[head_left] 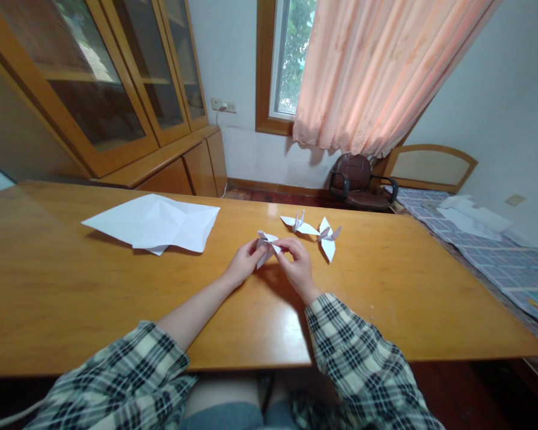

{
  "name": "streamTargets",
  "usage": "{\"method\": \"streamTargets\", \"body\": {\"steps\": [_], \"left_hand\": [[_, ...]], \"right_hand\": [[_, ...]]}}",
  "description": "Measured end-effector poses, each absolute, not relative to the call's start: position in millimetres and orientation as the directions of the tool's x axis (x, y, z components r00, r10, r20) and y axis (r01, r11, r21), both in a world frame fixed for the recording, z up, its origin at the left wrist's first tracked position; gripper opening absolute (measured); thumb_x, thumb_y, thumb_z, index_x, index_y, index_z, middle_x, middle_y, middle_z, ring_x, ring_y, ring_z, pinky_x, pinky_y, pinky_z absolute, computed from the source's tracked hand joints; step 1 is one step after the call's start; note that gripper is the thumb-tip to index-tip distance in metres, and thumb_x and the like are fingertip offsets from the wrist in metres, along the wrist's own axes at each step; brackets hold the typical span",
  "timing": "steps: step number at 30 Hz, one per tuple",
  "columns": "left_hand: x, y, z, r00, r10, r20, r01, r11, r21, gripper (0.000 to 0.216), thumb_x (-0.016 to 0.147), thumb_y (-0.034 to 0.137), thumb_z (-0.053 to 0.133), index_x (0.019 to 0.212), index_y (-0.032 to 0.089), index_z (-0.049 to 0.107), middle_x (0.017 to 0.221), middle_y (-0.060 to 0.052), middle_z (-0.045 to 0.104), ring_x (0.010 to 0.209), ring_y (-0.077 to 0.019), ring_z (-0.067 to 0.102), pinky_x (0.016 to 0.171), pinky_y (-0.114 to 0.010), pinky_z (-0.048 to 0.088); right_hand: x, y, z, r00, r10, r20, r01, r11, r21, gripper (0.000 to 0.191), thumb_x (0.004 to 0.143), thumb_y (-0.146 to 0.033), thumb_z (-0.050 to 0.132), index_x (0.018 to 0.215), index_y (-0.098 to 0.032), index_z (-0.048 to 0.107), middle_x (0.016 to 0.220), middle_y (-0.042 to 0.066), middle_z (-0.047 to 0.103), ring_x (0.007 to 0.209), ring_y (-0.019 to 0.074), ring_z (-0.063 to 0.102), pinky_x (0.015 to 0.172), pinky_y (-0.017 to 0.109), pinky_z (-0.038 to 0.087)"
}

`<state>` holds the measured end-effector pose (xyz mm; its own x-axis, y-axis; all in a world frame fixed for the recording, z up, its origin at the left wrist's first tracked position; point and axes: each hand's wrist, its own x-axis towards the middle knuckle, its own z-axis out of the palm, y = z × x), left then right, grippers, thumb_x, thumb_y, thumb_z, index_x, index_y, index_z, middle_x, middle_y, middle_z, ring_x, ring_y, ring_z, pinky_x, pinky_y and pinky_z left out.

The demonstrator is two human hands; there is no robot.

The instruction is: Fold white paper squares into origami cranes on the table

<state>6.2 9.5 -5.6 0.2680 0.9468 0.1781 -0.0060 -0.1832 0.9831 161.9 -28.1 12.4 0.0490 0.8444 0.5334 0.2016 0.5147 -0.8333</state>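
Observation:
Between my two hands, just above the table, is a small white folded paper crane (265, 255). My left hand (243, 263) pinches its left side with thumb and fingers. Fingertips and thumb of my right hand (297, 263) grip a flap on its right side. Beyond my right hand stand two finished-looking white paper cranes: one paper crane (299, 224) with wings spread left and right, and another paper crane (327, 237) close beside it on the right. My fingers cover parts of the held crane.
Creased white paper sheets (156, 224) lie on the wooden table (116, 298) at the left. Behind the table are a glass-door cabinet (161, 77), a brown armchair (356, 179) and a pink curtain (376, 71). On the right, a bed (488, 251) holds more white paper (473, 216).

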Motion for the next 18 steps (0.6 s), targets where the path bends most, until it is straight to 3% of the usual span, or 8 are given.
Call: {"method": "streamTargets", "body": {"steps": [2, 4, 8, 13, 18], "left_hand": [[3.2, 10.7, -5.3, 0.254, 0.954, 0.159, -0.029, -0.157, 0.987, 0.053, 0.077, 0.06, 0.062, 0.1, 0.012, 0.064, 0.097, -0.009, 0.069, 0.092, -0.024, 0.062, 0.083, -0.032, 0.047], [-0.2, 12.2, -5.4, 0.265, 0.956, 0.128, -0.036, -0.123, 0.992, 0.054, 0.076, 0.06, 0.063, 0.099, 0.012, 0.065, 0.093, -0.008, 0.07, 0.086, -0.0223, 0.062, 0.078, -0.03, 0.047], [-5.0, 12.2, -4.5, 0.365, 0.926, 0.102, -0.083, -0.077, 0.994, 0.049, 0.073, 0.055, 0.069, 0.096, 0.012, 0.066, 0.091, -0.007, 0.07, 0.082, -0.0203, 0.062, 0.075, -0.028, 0.046], [-6.3, 6.9, 0.4, 0.595, 0.802, 0.049, -0.132, 0.037, 0.991, 0.044, 0.074, 0.054, 0.069, 0.09, 0.012, 0.068, 0.083, -0.007, 0.07, 0.074, -0.0175, 0.062, 0.072, -0.027, 0.046], [-8.8, 6.6, 4.7, 0.596, 0.803, -0.003, -0.059, 0.047, 0.997, 0.041, 0.072, 0.048, 0.071, 0.087, 0.01, 0.068, 0.073, -0.005, 0.067, 0.061, -0.0123, 0.056, 0.058, -0.022, 0.039]], "right_hand": [[164.0, -28.3, 11.5, -0.009, 0.848, 0.53, 0.165, 0.524, -0.835, 0.021, 0.084, -0.039, 0.061, 0.095, -0.024, 0.072, 0.095, 0.007, 0.065, 0.087, 0.0207, 0.057, 0.076, 0.035, 0.048], [166.5, -25.5, 9.1, 0.051, 0.855, 0.516, 0.133, 0.506, -0.852, 0.031, 0.09, -0.046, 0.051, 0.095, -0.023, 0.071, 0.092, 0.007, 0.065, 0.084, 0.0197, 0.057, 0.074, 0.035, 0.048], [168.5, -15.0, 3.3, 0.167, 0.921, 0.352, 0.057, 0.347, -0.936, 0.042, 0.089, -0.056, 0.047, 0.103, -0.022, 0.068, 0.101, 0.009, 0.064, 0.081, 0.0174, 0.057, 0.069, 0.031, 0.048], [165.8, -10.8, 1.8, -0.135, 0.991, 0.007, -0.067, -0.002, -0.998, 0.056, 0.083, -0.069, 0.047, 0.087, -0.017, 0.069, 0.075, 0.006, 0.064, 0.064, 0.0157, 0.055, 0.057, 0.028, 0.042], [167.0, -13.1, 4.1, -0.214, 0.97, 0.116, 0.016, 0.122, -0.992, 0.044, 0.08, -0.06, 0.057, 0.07, -0.018, 0.063, 0.07, 0.002, 0.06, 0.069, 0.0151, 0.053, 0.065, 0.028, 0.04]]}}
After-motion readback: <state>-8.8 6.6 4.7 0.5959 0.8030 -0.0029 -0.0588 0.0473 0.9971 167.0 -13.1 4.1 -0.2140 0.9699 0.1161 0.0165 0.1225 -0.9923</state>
